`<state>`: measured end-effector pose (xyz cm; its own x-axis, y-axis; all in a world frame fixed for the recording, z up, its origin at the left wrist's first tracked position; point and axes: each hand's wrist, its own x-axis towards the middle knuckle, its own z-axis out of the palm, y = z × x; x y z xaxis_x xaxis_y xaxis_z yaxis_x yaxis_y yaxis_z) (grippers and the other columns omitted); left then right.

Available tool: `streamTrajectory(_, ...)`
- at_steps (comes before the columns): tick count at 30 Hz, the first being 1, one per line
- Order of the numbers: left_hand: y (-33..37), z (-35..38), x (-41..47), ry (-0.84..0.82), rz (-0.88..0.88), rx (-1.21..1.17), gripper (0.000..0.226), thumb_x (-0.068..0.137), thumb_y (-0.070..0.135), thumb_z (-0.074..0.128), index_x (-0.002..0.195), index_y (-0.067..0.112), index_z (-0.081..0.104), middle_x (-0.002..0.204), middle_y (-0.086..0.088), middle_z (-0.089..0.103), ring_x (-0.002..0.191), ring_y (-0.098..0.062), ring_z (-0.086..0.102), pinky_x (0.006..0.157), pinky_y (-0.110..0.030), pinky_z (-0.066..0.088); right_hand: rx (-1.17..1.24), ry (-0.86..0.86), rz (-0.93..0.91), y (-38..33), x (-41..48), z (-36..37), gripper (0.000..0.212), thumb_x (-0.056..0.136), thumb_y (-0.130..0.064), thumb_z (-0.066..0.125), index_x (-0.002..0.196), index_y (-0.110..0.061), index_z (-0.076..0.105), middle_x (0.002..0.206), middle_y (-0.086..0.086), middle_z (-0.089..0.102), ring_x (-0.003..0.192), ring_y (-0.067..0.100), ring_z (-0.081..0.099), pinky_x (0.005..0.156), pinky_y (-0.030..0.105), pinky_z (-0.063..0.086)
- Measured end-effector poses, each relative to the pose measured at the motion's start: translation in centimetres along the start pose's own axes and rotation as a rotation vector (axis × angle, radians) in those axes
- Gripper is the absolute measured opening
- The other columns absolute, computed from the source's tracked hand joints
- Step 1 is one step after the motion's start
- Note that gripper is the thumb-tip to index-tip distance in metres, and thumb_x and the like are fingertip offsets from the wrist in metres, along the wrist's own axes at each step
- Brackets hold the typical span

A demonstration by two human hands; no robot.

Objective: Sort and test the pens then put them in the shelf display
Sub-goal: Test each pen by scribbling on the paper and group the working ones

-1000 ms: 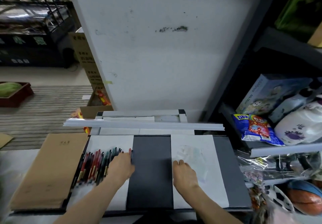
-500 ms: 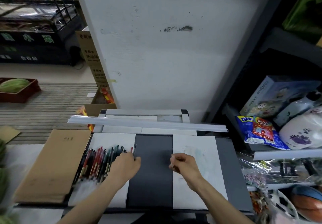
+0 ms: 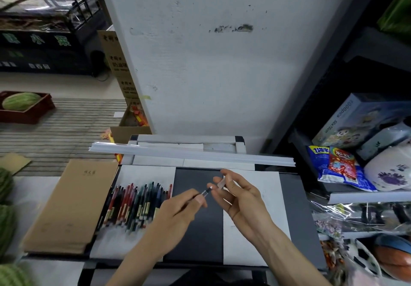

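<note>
Above the dark board [image 3: 195,230], a pen [image 3: 205,192] is gripped in the curled fingers of the left hand [image 3: 175,214], its bare tip pointed at the right hand [image 3: 242,199], where a clear cap [image 3: 221,182] is pinched. Just left, the other pens [image 3: 133,203] are piled on a white sheet [image 3: 146,174].

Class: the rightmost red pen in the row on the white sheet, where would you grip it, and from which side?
Best pinch the red pen at its far end, from the right over the dark strip: that side is free, other pens lie close on its left, and the left hand hides its near end.
</note>
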<state>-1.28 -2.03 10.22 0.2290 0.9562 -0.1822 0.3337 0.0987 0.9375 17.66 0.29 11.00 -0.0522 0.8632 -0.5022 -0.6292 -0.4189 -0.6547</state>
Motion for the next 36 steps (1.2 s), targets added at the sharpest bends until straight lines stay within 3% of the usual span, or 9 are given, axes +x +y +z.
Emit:
streamTrajectory(6, 1.0, -0.1, 0.6, 0.001, 0.027, 0.077, 0.023, 0.108, 0.032, 0.05, 0.092, 0.03, 0.067, 0.06, 0.007, 0.037, 0.054, -0.011, 0.032, 0.05, -0.024, 0.028, -0.119, -0.075, -0.137, -0.3, -0.7, 1.0, 0.023, 0.102, -0.012, 0.057, 0.121, -0.001, 0.066, 0.111, 0.025, 0.073, 0.105, 0.039, 0.074, 0.089, 0.038, 0.062)
streamTrajectory(13, 0.7, 0.6, 0.7, 0.03, 0.03, 0.114, 0.026, 0.108, 0.031, 0.051, 0.091, 0.026, 0.069, 0.059, 0.007, 0.042, 0.054, -0.009, 0.037, 0.052, -0.022, 0.031, -0.301, -0.094, -0.288, 0.5, -0.5, 0.5, 0.015, 0.101, -0.006, 0.061, 0.113, -0.001, 0.069, 0.1, 0.023, 0.076, 0.099, 0.037, 0.075, 0.088, 0.039, 0.062)
streamTrajectory(19, 0.1, 1.1, 1.4, 0.035, 0.029, 0.11, 0.032, 0.109, 0.027, 0.05, 0.081, 0.022, 0.065, 0.055, 0.01, 0.043, 0.051, -0.006, 0.038, 0.053, -0.022, 0.032, -0.253, -0.073, -0.276, 1.6, 0.2, 0.3, 0.017, 0.1, -0.005, 0.061, 0.113, 0.001, 0.071, 0.098, 0.025, 0.076, 0.1, 0.036, 0.075, 0.091, 0.041, 0.06)
streamTrajectory(22, -0.3, 1.8, 1.7, -0.002, -0.054, -0.039, 0.037, 0.108, 0.033, 0.05, 0.075, 0.02, 0.063, 0.053, 0.008, 0.038, 0.045, -0.009, 0.032, 0.048, -0.027, 0.027, -0.23, -0.02, -0.281, 2.5, 0.7, 0.1, 0.019, 0.099, -0.004, 0.063, 0.113, -0.002, 0.075, 0.095, 0.024, 0.076, 0.093, 0.032, 0.076, 0.085, 0.036, 0.061)
streamTrajectory(24, -0.4, 2.3, 1.9, -0.024, -0.188, -0.242, 0.04, 0.109, 0.035, 0.05, 0.076, 0.018, 0.063, 0.055, 0.0, 0.033, 0.043, -0.013, 0.024, 0.044, -0.023, 0.02, -0.241, -0.001, -0.277, 2.9, 1.1, -0.2, 0.019, 0.098, -0.004, 0.064, 0.112, -0.005, 0.077, 0.093, 0.022, 0.076, 0.088, 0.029, 0.075, 0.083, 0.033, 0.06)
streamTrajectory(29, -0.5, 3.3, 2.2, -0.113, -0.343, -0.452, 0.038, 0.109, 0.036, 0.051, 0.097, 0.003, 0.065, 0.061, -0.001, 0.035, 0.047, -0.013, 0.021, 0.043, -0.018, 0.017, -0.337, -0.043, -0.205, 2.3, 2.4, -1.6, 0.019, 0.099, -0.005, 0.064, 0.114, -0.004, 0.076, 0.095, 0.023, 0.077, 0.086, 0.028, 0.074, 0.082, 0.033, 0.06)
streamTrajectory(31, -1.2, 3.3, 3.0, -0.148, -0.345, -0.414, 0.037, 0.111, 0.032, 0.049, 0.103, -0.002, 0.063, 0.066, -0.003, 0.045, 0.049, -0.015, 0.031, 0.043, -0.023, 0.024, -0.426, -0.051, -0.197, 2.0, 3.3, -2.1, 0.019, 0.1, -0.007, 0.064, 0.115, -0.005, 0.076, 0.096, 0.02, 0.078, 0.087, 0.029, 0.074, 0.084, 0.037, 0.062)
streamTrajectory(34, -2.5, 2.7, 4.1, -0.219, -0.26, -0.102, 0.029, 0.109, 0.022, 0.047, 0.086, 0.012, 0.063, 0.074, -0.003, 0.055, 0.062, -0.018, 0.056, 0.057, -0.028, 0.048, -0.431, 0.025, -0.2, 2.0, 4.7, -3.0, 0.018, 0.099, -0.004, 0.064, 0.114, -0.004, 0.075, 0.094, 0.02, 0.078, 0.093, 0.031, 0.077, 0.082, 0.034, 0.063)
streamTrajectory(36, -3.3, 2.3, 4.7, -0.252, -0.182, 0.115, 0.031, 0.106, 0.016, 0.048, 0.077, 0.02, 0.058, 0.071, 0.001, 0.055, 0.064, -0.015, 0.06, 0.065, -0.03, 0.052, -0.45, 0.066, -0.199, 2.1, 5.5, -3.5, 0.017, 0.099, -0.003, 0.064, 0.113, -0.004, 0.075, 0.092, 0.021, 0.078, 0.096, 0.03, 0.077, 0.083, 0.032, 0.063)
